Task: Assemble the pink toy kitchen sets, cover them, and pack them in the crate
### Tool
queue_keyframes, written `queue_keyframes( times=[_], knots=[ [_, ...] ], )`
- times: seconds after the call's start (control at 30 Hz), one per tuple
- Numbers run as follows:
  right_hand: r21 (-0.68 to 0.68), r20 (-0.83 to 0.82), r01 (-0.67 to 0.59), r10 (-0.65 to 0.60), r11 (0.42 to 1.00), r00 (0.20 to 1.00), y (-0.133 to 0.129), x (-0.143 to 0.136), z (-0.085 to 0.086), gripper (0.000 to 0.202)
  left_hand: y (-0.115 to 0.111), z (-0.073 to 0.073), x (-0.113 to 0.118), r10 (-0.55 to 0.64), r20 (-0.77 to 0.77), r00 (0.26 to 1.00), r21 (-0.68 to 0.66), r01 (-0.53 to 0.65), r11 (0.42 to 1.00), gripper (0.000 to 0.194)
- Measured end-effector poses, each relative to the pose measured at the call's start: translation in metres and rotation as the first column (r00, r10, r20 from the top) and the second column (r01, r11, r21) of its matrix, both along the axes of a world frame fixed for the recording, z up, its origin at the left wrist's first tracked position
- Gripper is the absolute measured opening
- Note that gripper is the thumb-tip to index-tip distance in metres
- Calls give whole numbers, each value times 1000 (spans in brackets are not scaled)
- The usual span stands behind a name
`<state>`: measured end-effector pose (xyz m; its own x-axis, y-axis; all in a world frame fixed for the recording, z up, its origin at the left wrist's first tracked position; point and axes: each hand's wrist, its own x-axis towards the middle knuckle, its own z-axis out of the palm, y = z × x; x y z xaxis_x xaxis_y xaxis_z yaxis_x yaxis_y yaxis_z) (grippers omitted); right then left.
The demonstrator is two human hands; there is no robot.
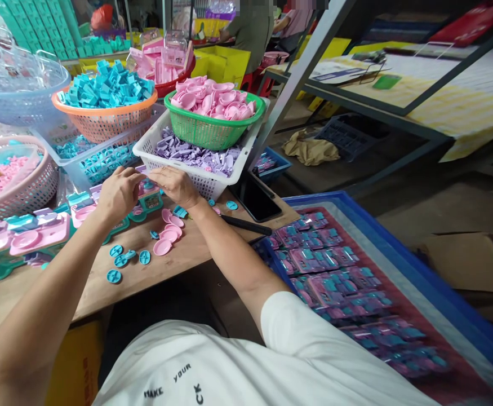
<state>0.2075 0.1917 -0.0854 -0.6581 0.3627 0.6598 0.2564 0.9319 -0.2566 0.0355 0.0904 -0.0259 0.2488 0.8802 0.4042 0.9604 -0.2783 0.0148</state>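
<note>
Left hand (119, 194) curled, fingers bent inward over a teal-and-pink plastic toy piece (147, 200) on the brown wooden board (174, 259); grip itself hidden, cannot tell whether anything is pinched. Right hand (176, 185) palm down, fingers narrowed together, tips meeting the left hand's over the same piece, just at 6 o'clock of the white slotted plastic crate (195, 179) of lilac parts. Small stack of pink oval plastic dishes (168, 232) at 6 o'clock of the right hand, near. Round teal plastic discs (121, 260) scattered at 6 o'clock of the left hand. Green mesh basket (204, 131) of pink dishes resting in the crate, at 12 o'clock. Black phone (255, 198) at 3 o'clock of the right hand. Blue tray (402, 265) of packed toy sets at 4 o'clock, well apart.
</note>
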Motion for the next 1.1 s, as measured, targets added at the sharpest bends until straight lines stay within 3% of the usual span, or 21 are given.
queue_keyframes(
  times=[0.33,0.5,0.63,0.7,0.8,0.93,1.0,1.1],
  knots=[
    [-34,11,-18,18,999,1000,-8,3,1,33,-6,-6,3,-56,12,998,-36,56,998,39],
    [-82,34,89,-87,993,996,-19,2,3,33,-5,-2,8,-70,64,996,-92,76,993,33],
    [-114,62,229,-223,967,973,-58,13,10,33,-14,3,10,-27,48,998,-65,31,997,34],
    [-131,148,295,-276,946,950,-84,18,11,31,-27,4,5,4,21,1000,10,-5,1000,39],
    [-143,377,310,-238,940,895,-115,19,12,27,-53,5,-11,86,30,996,123,-89,988,45],
    [-162,556,291,-156,943,817,-127,7,13,19,-73,9,-40,173,109,979,172,-190,966,39],
    [-156,589,306,-160,939,792,-129,1,15,26,-73,10,-46,153,89,984,189,-168,968,38],
    [-175,609,318,-152,932,779,-133,-6,20,33,-63,13,-36,46,-38,998,156,-40,987,37]
  ],
)
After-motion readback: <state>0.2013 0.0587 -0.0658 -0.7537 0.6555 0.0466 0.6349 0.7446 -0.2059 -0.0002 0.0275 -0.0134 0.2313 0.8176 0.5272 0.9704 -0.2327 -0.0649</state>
